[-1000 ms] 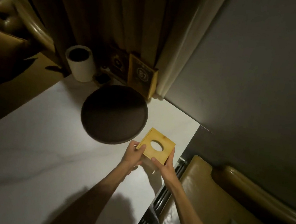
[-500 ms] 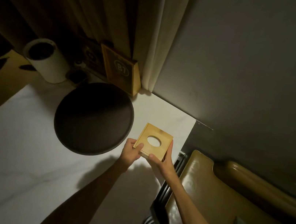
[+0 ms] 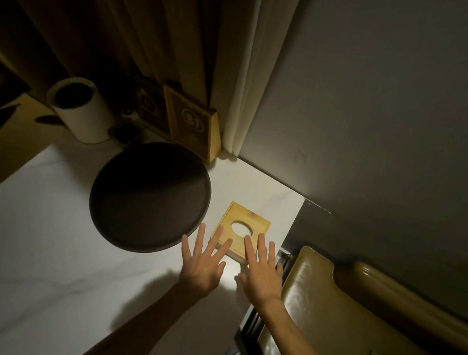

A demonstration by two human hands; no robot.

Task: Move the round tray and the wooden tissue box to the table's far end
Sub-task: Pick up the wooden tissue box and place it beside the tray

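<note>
Broadly, the white marble table fills the lower left of the view and runs away toward a curtain and a grey wall at its far end, with a padded bench seat along its right edge. On the far part of the table lies the round tray, dark and empty, close to the things parked by the curtain: a white cylinder and a wooden sign marked 87. Just right of the tray, with a strip of bare table between them, sits the wooden tissue box, flat on the table with its round opening facing up, near the far right corner.

Both hands hover just on the near side of that box. The left hand is spread flat, palm down, fingers fanned; its fingertips overlap the box's near left edge in the view, though I cannot tell whether they touch. The right hand is likewise spread and holds nothing, its fingers lying over the box's near right edge.

So the box lies straight ahead of both hands, about equally near each; the tray lies ahead and left, nearer the left hand. To my eye both things already sit at the far end, so little is left beyond perhaps a nudge forward.
</note>
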